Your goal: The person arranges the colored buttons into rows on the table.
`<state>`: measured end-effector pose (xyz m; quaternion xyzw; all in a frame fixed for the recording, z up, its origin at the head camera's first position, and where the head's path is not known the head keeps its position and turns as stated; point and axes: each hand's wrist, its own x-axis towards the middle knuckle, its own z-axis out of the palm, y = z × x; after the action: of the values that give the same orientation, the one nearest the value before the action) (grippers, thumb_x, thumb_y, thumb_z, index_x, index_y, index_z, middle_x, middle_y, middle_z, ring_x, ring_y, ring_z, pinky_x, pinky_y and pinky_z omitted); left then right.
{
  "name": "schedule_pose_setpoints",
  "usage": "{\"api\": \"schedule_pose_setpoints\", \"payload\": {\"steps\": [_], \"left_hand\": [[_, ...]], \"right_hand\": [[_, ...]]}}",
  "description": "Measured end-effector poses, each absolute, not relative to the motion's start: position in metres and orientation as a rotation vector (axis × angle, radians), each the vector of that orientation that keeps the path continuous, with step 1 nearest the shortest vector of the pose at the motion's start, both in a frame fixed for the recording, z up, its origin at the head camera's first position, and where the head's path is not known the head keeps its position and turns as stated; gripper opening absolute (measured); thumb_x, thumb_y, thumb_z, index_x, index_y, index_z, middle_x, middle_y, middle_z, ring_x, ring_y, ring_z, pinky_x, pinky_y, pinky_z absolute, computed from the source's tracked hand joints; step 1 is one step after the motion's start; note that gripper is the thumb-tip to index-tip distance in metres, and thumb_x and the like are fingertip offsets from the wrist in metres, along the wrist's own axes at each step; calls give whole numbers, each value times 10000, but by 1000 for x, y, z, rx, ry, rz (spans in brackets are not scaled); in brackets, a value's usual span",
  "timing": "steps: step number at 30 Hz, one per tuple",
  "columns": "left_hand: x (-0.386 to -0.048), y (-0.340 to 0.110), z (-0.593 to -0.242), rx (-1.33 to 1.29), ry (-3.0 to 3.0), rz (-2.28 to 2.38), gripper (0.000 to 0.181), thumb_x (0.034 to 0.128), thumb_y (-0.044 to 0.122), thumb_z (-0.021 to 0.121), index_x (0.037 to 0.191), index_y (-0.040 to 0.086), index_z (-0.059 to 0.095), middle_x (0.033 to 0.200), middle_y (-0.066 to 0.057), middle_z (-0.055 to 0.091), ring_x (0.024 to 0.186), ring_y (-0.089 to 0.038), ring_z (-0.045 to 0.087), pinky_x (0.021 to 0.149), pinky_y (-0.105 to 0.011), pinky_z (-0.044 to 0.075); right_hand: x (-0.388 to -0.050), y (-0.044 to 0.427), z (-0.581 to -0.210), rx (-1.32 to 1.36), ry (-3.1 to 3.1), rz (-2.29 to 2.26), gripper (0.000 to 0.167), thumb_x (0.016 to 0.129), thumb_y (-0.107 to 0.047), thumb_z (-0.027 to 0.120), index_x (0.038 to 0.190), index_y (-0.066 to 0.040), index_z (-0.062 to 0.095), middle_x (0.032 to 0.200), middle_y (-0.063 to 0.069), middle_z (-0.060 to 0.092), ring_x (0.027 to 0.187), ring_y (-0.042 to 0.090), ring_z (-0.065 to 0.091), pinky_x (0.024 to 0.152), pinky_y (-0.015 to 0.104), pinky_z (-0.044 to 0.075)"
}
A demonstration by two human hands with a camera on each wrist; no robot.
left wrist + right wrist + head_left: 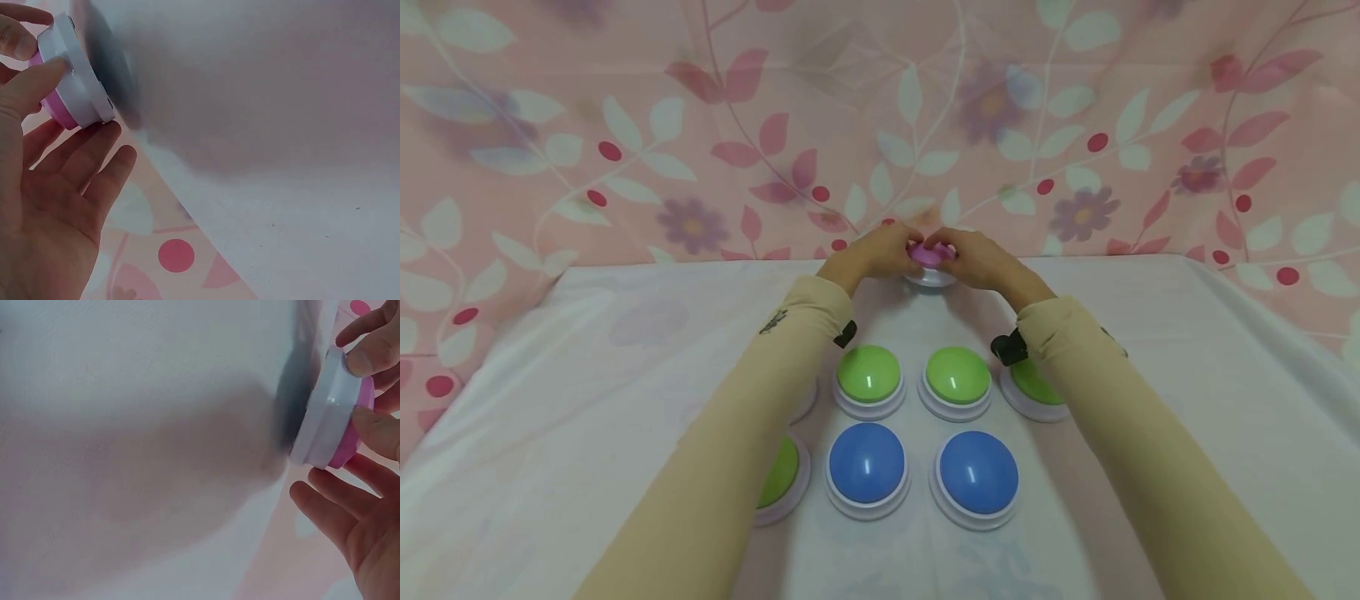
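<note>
A push button with a pink dome and white base is at the far edge of the table, held between both hands. My left hand grips its left side and my right hand its right side. In the left wrist view, a thumb presses the white side of the button, with fingers behind it. The right wrist view shows the button tilted by the camera angle, its underside close above the cloth with a dark shadow beneath. Whether it touches the cloth, I cannot tell.
Nearer on the white cloth stand several green buttons and two blue buttons. The left sleeve hides most of one button and part of a green one; the right sleeve overlaps another. Behind hangs a pink floral cloth.
</note>
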<state>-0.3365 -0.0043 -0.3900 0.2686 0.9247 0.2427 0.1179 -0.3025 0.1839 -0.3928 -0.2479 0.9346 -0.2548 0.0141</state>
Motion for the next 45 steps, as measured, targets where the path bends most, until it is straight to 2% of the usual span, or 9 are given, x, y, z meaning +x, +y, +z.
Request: {"api": "schedule_pose_setpoints", "payload": {"steps": [8,12,21,25,30,37,40,45], "left_hand": [[-335,-8,-382,837,2725,727,549,889,204,707,1383,31,541,1209,-139,637,1000,-223,586,910,-316,484],[-331,-10,-377,841,2725,764,524,897,244,702,1366,59,557,1164,-123,653,955,-220,588,856,-308,489],[-315,-11,-373,855,2714,924,487,923,307,673,1347,87,579,1208,-104,659,999,-202,617,871,-319,516],[-307,-10,-375,909,2754,993,466,921,300,677,1337,106,595,1224,-89,652,1018,-197,634,852,-290,532],[-297,-11,-375,950,2816,1046,535,907,303,696,1385,100,566,1260,-89,646,1066,-202,647,893,-281,526],[-278,-16,-362,1013,2894,997,628,890,360,725,1433,116,525,1318,-59,621,1149,-193,595,950,-323,488],[-268,-18,-356,1056,2901,979,644,885,360,735,1445,133,512,1363,-29,595,1181,-178,573,970,-325,474],[-252,-20,-350,1166,2930,897,635,900,320,728,1458,128,494,1381,-48,579,1182,-180,576,1007,-323,459]], "right_hand": [[-302,188,-392,-750,2899,-900,342,983,-96,574,1318,-28,578,1362,207,561,1277,390,503,1096,515,392],[-301,190,-389,-750,2886,-985,337,985,-80,566,1317,-19,587,1353,188,571,1288,362,499,1094,499,402],[-292,197,-387,-718,2833,-1214,330,1000,-87,553,1319,-12,593,1334,170,593,1271,312,528,1075,469,429],[-282,200,-386,-687,2849,-1289,330,1002,-113,555,1316,-23,605,1354,173,584,1286,344,531,1068,495,430],[-268,199,-381,-663,2898,-1377,306,999,-110,553,1290,-46,625,1370,177,576,1284,397,532,1018,522,466],[-254,197,-373,-706,2910,-1506,286,990,-99,578,1264,-62,652,1326,139,605,1241,328,575,984,490,499],[-248,201,-370,-728,2891,-1581,291,992,-113,581,1268,-70,662,1340,113,607,1249,283,568,1010,470,484],[-237,207,-371,-750,2843,-1698,295,993,-116,581,1269,-60,669,1373,99,595,1266,237,546,1071,421,440]]}}
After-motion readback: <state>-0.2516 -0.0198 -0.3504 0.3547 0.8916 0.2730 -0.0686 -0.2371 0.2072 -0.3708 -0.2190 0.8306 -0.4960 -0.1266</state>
